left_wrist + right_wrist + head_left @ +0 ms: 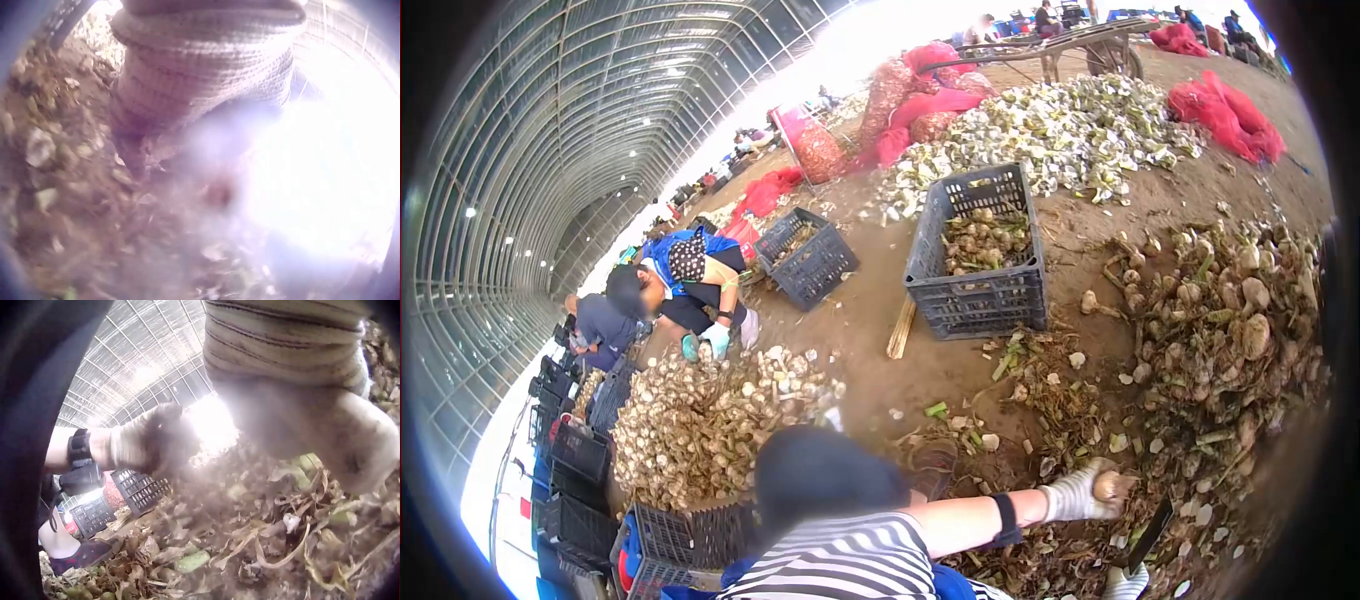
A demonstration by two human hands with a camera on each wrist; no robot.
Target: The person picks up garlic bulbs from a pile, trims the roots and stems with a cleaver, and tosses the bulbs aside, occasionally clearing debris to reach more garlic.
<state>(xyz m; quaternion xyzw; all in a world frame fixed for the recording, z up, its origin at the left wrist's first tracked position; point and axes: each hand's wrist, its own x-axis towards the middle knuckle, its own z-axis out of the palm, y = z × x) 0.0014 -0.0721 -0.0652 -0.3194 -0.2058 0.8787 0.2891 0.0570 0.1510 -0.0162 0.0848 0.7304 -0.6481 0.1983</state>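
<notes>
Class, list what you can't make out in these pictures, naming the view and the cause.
Right hand: head view, bottom edge cuts most off; right wrist view, haze blurs its grip.
Left hand: left wrist view, glare and blur hide its grip on the bulb.
Distant people: head view, too small to tell their actions.
Central crate: head view, contents hide its bottom.

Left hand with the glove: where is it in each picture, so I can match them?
Head: the left hand is at lower right, gripping a garlic bulb.
Left wrist: its pale glove is at top centre.
Right wrist: left of centre, beside the dark wristband.
Shared landmark: leafy scraps.
</notes>
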